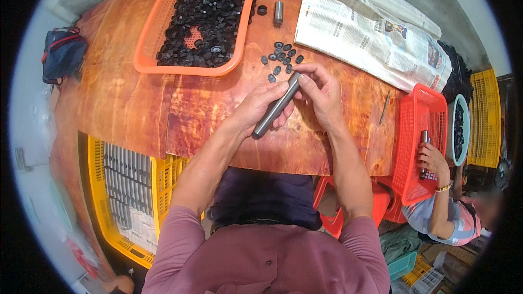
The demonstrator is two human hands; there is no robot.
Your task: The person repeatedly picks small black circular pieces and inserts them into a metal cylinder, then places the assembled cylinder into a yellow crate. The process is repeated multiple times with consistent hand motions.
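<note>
A dark grey metal tube [276, 108] lies slantwise across my left hand [251, 108], whose fingers wrap its middle and lower part. At the tube's upper far end, the thumb and fingers of my right hand [322, 95] close around it; whether a small part sits there is hidden. Just beyond my hands, several loose black oval plastic pieces [279, 57] are scattered on the wooden table [218, 114]. Farther off stand a short metal cylinder [278, 13] and a small black round piece [262, 10]. An orange basket [180, 69] heaped with black pieces [212, 16] is at the far left.
Newspapers [348, 38] cover the far right, near a thin metal rod [384, 108]. A red basket [408, 147] stands at the right edge, with a co-worker's hand [433, 160] holding a tube there. Below the left table edge, a yellow crate [96, 185] holds rows of grey tubes [128, 171].
</note>
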